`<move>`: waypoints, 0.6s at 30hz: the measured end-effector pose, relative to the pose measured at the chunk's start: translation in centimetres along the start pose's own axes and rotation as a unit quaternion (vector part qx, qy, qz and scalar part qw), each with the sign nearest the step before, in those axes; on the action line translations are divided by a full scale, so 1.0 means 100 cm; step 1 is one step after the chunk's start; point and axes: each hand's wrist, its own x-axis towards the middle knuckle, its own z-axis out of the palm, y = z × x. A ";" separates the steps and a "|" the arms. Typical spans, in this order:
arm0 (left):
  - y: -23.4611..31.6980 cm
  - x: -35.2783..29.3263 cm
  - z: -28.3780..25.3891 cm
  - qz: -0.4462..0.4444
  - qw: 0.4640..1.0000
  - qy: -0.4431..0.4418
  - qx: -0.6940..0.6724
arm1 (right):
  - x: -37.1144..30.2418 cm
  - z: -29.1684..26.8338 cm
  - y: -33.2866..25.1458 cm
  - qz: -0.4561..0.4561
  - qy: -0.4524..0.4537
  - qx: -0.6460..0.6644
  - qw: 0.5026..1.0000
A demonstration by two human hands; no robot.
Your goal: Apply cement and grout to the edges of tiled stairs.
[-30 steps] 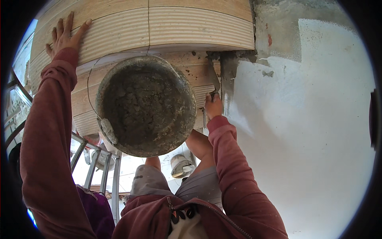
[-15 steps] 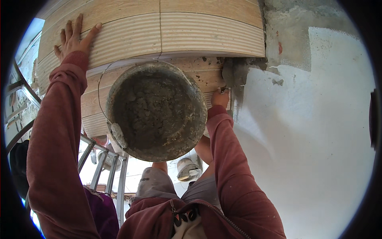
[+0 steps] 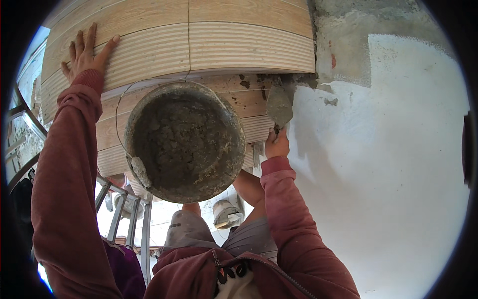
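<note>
There's the left hand [image 3: 85,57], fanned wide, laid flat on the ridged upper step [image 3: 249,45]! Over on the right, the right hand [image 3: 277,145] wraps around a trowel [image 3: 280,105], pointing away above the lower step [image 3: 251,102], beside the white wall [image 3: 378,174]. Between them, a bucket [image 3: 227,167] holding grey mortar [image 3: 177,134]!

The bucket [image 3: 230,164] hides its own base and part of the lower step [image 3: 251,102]. To its right, the right hand [image 3: 277,144] covers much of the handle of the trowel [image 3: 280,105]; below, what the pail [image 3: 222,207] holds is too small to tell.
</note>
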 end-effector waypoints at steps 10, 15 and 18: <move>0.000 0.002 0.005 0.003 1.000 0.013 -0.006 | 0.032 -0.061 -0.013 0.103 -0.077 0.304 0.944; 0.001 0.002 0.010 0.007 1.000 0.018 -0.014 | 0.047 -0.102 -0.029 0.244 -0.195 0.399 0.862; 0.002 0.002 0.007 0.009 1.000 0.017 -0.014 | 0.048 -0.106 -0.029 0.265 -0.206 0.451 0.827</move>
